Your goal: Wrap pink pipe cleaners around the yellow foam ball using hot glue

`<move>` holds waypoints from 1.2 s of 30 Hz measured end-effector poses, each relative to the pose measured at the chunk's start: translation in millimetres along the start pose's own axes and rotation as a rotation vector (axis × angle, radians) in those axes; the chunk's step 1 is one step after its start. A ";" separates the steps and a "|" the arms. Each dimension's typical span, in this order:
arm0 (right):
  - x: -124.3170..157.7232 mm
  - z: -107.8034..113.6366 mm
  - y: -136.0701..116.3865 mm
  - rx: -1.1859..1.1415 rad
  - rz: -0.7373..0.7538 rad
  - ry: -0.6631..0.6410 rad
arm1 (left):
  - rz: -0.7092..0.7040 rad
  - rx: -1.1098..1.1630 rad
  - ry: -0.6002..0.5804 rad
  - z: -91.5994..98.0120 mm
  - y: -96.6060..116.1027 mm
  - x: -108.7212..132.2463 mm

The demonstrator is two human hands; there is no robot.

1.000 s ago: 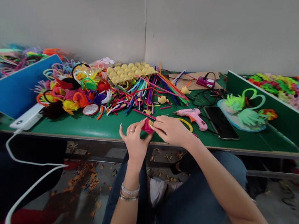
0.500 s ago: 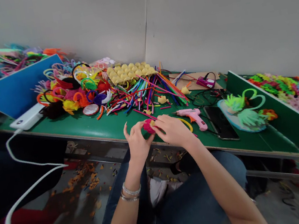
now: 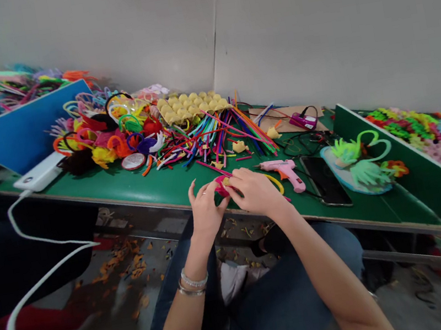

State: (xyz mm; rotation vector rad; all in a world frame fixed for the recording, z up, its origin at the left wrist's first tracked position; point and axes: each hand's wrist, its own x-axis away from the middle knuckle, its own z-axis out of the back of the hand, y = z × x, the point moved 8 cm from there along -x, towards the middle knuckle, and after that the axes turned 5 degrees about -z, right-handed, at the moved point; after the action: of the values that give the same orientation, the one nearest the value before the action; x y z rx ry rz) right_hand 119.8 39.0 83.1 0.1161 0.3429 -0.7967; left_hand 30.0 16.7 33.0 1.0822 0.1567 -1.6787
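Note:
Both my hands meet at the table's front edge around a small dark-pink fuzzy piece (image 3: 221, 188) with a yellowish bit on its right side. My left hand (image 3: 206, 209) pinches the pink piece from the left, one finger raised. From the right, my right hand (image 3: 255, 193) closes thumb and fingers on the piece at its yellowish side; the fingertips cover part of it. A pink glue gun (image 3: 284, 171) lies just right of my right hand, and a yellow pipe cleaner (image 3: 277, 183) curves out beside that hand.
Behind my hands lie a heap of coloured pipe cleaners (image 3: 216, 138) and a yellow egg tray (image 3: 190, 107). Finished fuzzy shapes (image 3: 116, 139) pile up left. A phone (image 3: 325, 180) and a swan-like piece (image 3: 367, 169) sit right, before a green divider (image 3: 414, 173). A blue divider (image 3: 30, 125) stands left.
My left hand has shifted slightly right and its fingers have moved over the pink piece. My right hand stays almost in place.

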 end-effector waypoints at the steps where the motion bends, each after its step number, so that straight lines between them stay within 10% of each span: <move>1: 0.1 0.3 0.1 -0.001 -0.001 0.002 | -0.002 0.002 -0.008 -0.7 0.0 0.2; 24: -0.1 2.5 2.4 0.036 0.002 0.043 | 0.048 0.052 0.036 9.2 -4.8 -1.8; 36: 3.3 5.7 33.1 -0.465 -0.216 -0.118 | 0.144 0.100 0.119 22.7 -16.4 -5.4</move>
State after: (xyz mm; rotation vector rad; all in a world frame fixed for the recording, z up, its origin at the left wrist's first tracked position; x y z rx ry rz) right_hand 147.2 58.5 86.5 -0.4086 0.4247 -0.9131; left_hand 3.6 14.1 43.4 1.2399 0.0692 -1.5073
